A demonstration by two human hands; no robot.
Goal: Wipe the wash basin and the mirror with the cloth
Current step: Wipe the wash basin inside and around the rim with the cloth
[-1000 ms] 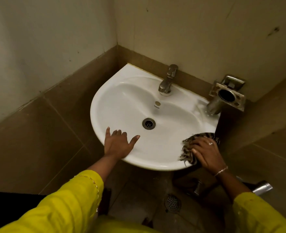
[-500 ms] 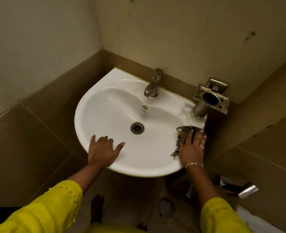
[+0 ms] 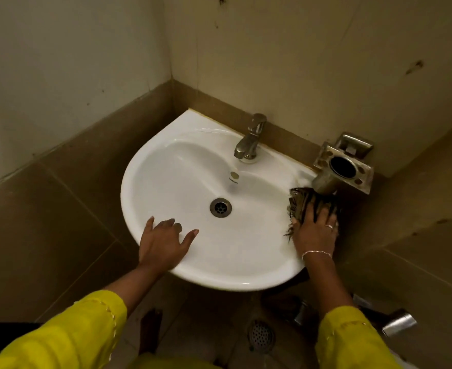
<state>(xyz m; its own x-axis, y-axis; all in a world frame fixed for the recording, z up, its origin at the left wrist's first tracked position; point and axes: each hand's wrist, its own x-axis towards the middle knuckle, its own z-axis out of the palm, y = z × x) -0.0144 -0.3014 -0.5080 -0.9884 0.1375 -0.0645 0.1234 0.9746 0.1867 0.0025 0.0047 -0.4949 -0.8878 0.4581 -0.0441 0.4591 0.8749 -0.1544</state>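
As cloth [image 3: 298,202] meets basin [image 3: 182,182], right hand [image 3: 315,233] seemingly presses.

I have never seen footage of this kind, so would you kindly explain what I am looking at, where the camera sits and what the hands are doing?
There is no machine: these are a person's two bare hands, in yellow sleeves. The view comes from a camera worn on the person's head, looking forward and down. Below is a white wash basin in a tiled corner, with a metal tap at the back, a drain in the bowl and a metal holder on the wall to its right. The right hand presses a dark striped cloth flat onto the basin's right rim, near the holder. The left hand rests, fingers spread, on the front rim and holds nothing.
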